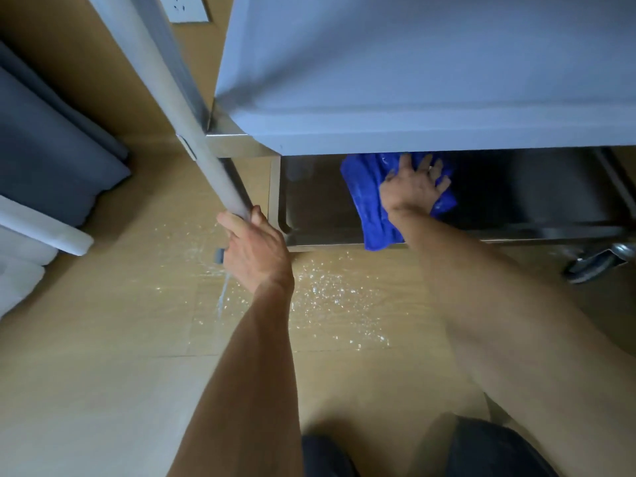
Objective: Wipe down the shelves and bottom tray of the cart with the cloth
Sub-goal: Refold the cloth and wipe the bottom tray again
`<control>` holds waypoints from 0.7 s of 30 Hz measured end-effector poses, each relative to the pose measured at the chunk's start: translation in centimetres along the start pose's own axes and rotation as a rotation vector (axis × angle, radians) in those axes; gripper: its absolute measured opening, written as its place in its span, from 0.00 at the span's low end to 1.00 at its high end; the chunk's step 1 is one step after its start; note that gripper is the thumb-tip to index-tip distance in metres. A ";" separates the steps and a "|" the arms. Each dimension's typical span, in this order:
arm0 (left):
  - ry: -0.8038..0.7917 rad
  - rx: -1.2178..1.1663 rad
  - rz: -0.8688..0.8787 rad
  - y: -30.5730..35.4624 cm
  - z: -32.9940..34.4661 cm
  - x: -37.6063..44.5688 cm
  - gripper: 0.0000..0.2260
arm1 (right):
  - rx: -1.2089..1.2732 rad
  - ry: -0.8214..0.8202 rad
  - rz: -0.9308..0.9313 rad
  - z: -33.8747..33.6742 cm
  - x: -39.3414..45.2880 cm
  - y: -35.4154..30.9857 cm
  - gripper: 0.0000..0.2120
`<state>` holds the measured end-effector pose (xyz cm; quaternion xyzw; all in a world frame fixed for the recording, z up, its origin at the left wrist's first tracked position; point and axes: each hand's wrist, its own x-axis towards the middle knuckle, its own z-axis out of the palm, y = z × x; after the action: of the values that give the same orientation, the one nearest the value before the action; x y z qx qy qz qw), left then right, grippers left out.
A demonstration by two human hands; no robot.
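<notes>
The steel cart fills the upper right, its pale upper shelf (430, 80) overhanging the bottom tray (309, 208). A blue cloth (364, 191) lies spread in the bottom tray, one end hanging over the tray's front rim. My right hand (413, 187) presses flat on the cloth with fingers spread, reaching under the upper shelf. My left hand (256, 249) is wrapped around the cart's upright post (192, 132) near its lower end. The far part of the tray is dark and hidden under the shelf.
A caster wheel (592, 266) shows at the cart's lower right. Wet, glistening drops (320, 294) speckle the wooden floor in front of the cart. Dark blue cushions (51, 132) and white bedding (24, 270) lie at the left. A wall socket (186, 8) is at the top.
</notes>
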<state>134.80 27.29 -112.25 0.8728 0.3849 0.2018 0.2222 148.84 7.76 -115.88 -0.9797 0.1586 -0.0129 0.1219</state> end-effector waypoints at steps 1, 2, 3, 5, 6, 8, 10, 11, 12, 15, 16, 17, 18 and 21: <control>0.000 -0.016 0.014 -0.2 0.1 0.2 0.16 | 0.024 -0.011 -0.062 0.8 -0.9 -3.1 0.23; 0.002 -0.028 0.026 -0.4 0.2 0.3 0.15 | 0.051 -0.022 -0.127 1.5 -2.1 -6.0 0.22; 0.012 -0.034 0.040 -0.5 0.2 0.3 0.15 | 0.072 -0.022 -0.192 2.1 -3.5 -8.5 0.22; 0.073 -0.024 0.088 -0.8 0.5 0.4 0.15 | 0.092 -0.021 -0.320 3.1 -6.6 -12.2 0.23; 0.101 -0.015 0.103 -0.9 0.6 0.4 0.15 | 0.100 -0.034 -0.364 3.4 -7.9 -13.1 0.24; 0.109 -0.007 0.093 -0.8 0.5 0.3 0.19 | 0.097 -0.064 -0.420 3.8 -9.2 -12.9 0.25; 0.059 0.011 0.037 -0.4 0.2 -0.1 0.23 | 0.068 -0.050 -0.485 3.5 -9.5 -10.9 0.24; 0.042 0.024 0.012 -0.2 0.1 -0.2 0.22 | 0.064 -0.042 -0.505 3.4 -9.6 -9.8 0.24; 0.029 0.029 -0.011 0.0 -0.1 -0.3 0.22 | 0.070 -0.035 -0.507 3.3 -9.6 -8.6 0.24; 0.023 0.007 -0.057 0.5 -0.4 -0.9 0.22 | 0.067 0.047 -0.443 2.9 -10.3 -5.3 0.24; 0.028 0.000 -0.072 0.7 -0.3 -1.1 0.22 | 0.062 0.066 -0.426 2.7 -10.4 -4.3 0.24; 0.036 -0.009 -0.102 1.1 -0.2 -1.3 0.22 | 0.057 0.088 -0.419 2.5 -10.4 -3.1 0.24; 0.045 -0.018 -0.141 1.4 -0.1 -1.4 0.21 | 0.063 0.112 -0.411 2.3 -10.5 -2.0 0.24; 0.044 -0.039 -0.236 2.4 -0.3 -1.4 0.19 | 0.077 0.196 -0.363 1.8 -10.7 2.5 0.24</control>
<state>135.18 24.78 -110.96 0.8122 0.4859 0.2008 0.2527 138.00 9.24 -118.11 -0.9808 -0.0098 -0.1361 0.1390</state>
